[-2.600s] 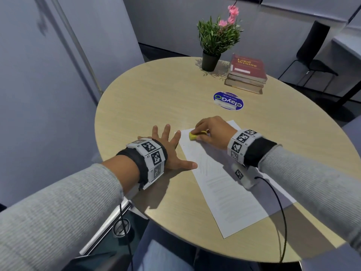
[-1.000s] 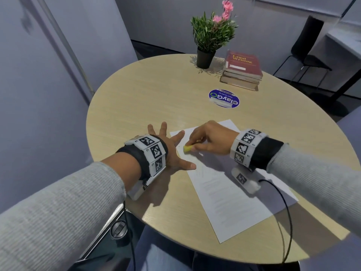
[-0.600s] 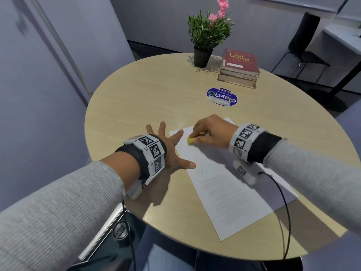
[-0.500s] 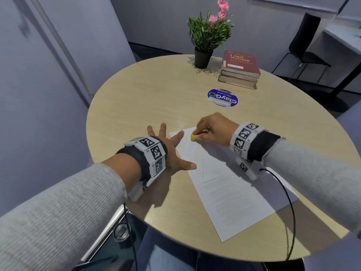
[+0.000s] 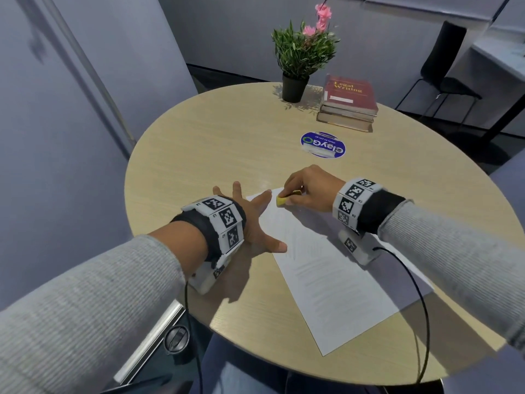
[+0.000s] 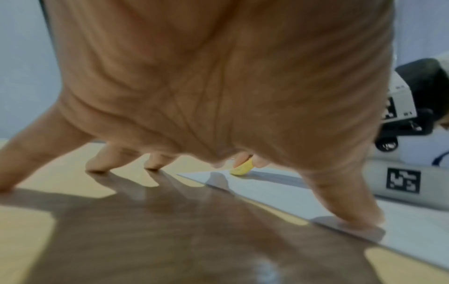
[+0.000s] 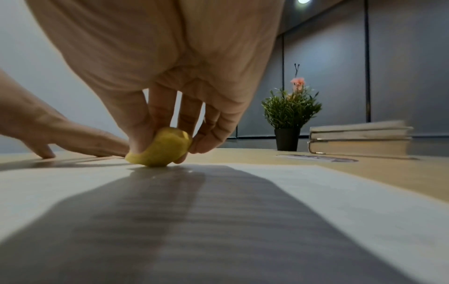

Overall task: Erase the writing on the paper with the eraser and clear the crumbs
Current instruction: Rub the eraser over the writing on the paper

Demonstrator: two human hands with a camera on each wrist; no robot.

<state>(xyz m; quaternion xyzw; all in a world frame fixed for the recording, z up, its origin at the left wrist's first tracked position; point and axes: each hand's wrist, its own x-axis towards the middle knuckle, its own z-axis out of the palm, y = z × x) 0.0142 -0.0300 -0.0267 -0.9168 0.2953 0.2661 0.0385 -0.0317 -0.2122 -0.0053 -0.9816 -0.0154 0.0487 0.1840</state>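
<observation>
Your right hand (image 5: 311, 189) pinches the eraser (image 5: 281, 201) on the paper (image 5: 326, 268) just beyond your spread left hand (image 5: 252, 223); rub hard there and the unpinned far corner may crumple.

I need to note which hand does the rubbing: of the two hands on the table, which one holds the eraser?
The right hand: it pinches the yellow eraser against the paper. The left hand lies spread flat, holding nothing.

A potted plant (image 5: 301, 55) stands beside stacked books (image 5: 348, 103) at the round table's (image 5: 199, 155) far edge; a blue sticker (image 5: 323, 144) lies nearer.
</observation>
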